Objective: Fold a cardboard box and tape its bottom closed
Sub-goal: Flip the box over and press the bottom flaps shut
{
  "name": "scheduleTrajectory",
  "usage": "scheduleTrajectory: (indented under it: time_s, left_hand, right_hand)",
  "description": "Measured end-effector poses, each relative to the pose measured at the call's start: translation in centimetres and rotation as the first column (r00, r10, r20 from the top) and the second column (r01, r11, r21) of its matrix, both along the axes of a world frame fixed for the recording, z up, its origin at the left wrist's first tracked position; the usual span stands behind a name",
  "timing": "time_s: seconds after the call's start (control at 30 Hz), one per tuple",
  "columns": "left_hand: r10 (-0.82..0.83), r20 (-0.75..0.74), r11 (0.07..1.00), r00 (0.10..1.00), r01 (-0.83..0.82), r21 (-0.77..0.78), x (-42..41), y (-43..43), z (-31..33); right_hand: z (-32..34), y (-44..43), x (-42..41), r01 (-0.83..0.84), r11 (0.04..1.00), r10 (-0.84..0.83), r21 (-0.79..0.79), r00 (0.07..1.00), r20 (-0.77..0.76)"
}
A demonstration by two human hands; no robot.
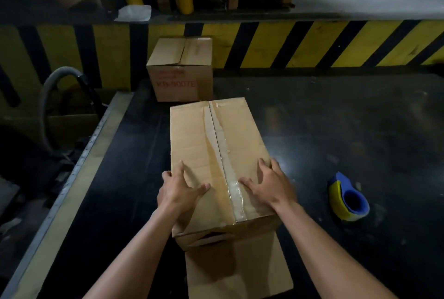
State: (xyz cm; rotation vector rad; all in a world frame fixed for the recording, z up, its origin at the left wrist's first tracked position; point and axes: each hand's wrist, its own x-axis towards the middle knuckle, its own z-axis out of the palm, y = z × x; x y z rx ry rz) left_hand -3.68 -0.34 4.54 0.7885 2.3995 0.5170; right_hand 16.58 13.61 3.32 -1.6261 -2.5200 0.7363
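Head cam looks down on a cardboard box (192,140) sitting on the dark counter (336,130), right in front of the person, long side running away from them. The flaps on top are closed, and a strip of clear tape (230,173) runs along the centre seam and over the near edge.

Both forearms come in from the bottom of the frame and angle in toward the near end of the box. The left grip (179,187) lies palm down on the top, left of the seam. Its forefinger points away, its thumb is spread out toward the tape, and the outer fingers sit at the box's left edge. The right grip (269,184) is palm down on the other side of the seam, fingers fanned out and pointing away, thumb just beside the tape. Neither one is closed around anything, just open hands lying flat on the cardboard.

A flat sheet of cardboard (240,270) pokes out from under the near end of the box. A blue and yellow tape roll (348,199) lies on the counter off to the right, well apart from the hands. A second box (180,70) with red print stands at the far end, against the yellow and black striped wall (312,44). A grey hose (48,97) loops up past the counter's left edge.
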Motion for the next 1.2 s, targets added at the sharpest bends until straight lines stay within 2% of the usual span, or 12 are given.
scheduleTrajectory:
  time_s: [0.2, 0.3, 0.4, 0.5, 0.6, 0.73, 0.83, 0.9, 1.03, 1.13, 1.2]
  left_hand:
    - [-0.026, -0.138, 0.999, 0.99, 0.022, -0.032, 0.8, 0.1, -1.5]
    - [-0.011, -0.157, 0.999, 0.988, 0.005, -0.038, 0.7, 0.5, -1.5]
    - [-0.02, -0.179, 1.0, 0.984, 0.019, -0.007, -0.2, 1.4, -1.4]
    - [-0.19, -0.284, 0.982, 0.94, 0.182, -0.052, -2.7, 3.7, -1.7]
    - [-0.33, -0.278, 0.944, 0.902, 0.315, -0.1, -6.7, 7.5, -2.0]
    - [-0.341, -0.268, 0.939, 0.901, 0.314, -0.139, -11.8, 12.5, -2.0]
    - [-0.341, -0.21, 0.939, 0.916, 0.321, -0.123, -15.0, 15.3, -1.6]
    - [-0.337, -0.191, 0.94, 0.922, 0.318, -0.122, -17.1, 16.8, -1.5]
    - [-0.307, -0.147, 0.949, 0.94, 0.29, -0.125, -20.3, 18.8, -1.4]
    - [-0.324, -0.203, 0.941, 0.924, 0.295, -0.164, -21.3, 19.1, -0.6]
    - [-0.292, -0.225, 0.95, 0.93, 0.255, -0.18, -21.9, 18.2, -0.2]
  right_hand:
    - [-1.4, 2.2, -0.2, -0.077, 0.996, 0.078, -0.051, 0.997, 0.023]
    - [-1.4, 2.2, -0.3, -0.077, 0.996, 0.081, -0.05, 0.992, 0.094]
    - [-1.2, 0.5, -0.7, 0.007, 1.0, -0.011, 0.025, 0.989, 0.146]
    - [-1.2, -2.6, -1.0, 0.155, 0.987, -0.159, 0.044, 0.977, 0.143]
    - [-2.0, -6.5, -1.2, 0.274, 0.962, -0.271, 0.002, 0.952, 0.143]
    - [-3.0, -9.5, -1.7, 0.449, 0.868, -0.454, -0.211, 0.891, 0.025]
    - [-2.6, -9.7, -1.9, 0.503, 0.814, -0.56, -0.291, 0.812, -0.165]
    - [-2.5, -9.8, -1.8, 0.535, 0.771, -0.617, -0.344, 0.762, -0.198]
    - [-2.7, -9.9, -2.1, 0.539, 0.732, -0.663, -0.416, 0.704, -0.255]
    - [-2.3, -9.2, -2.3, 0.536, 0.706, -0.701, -0.462, 0.62, -0.352]
    - [-2.1, -8.3, -2.1, 0.537, 0.706, -0.703, -0.462, 0.614, -0.36]
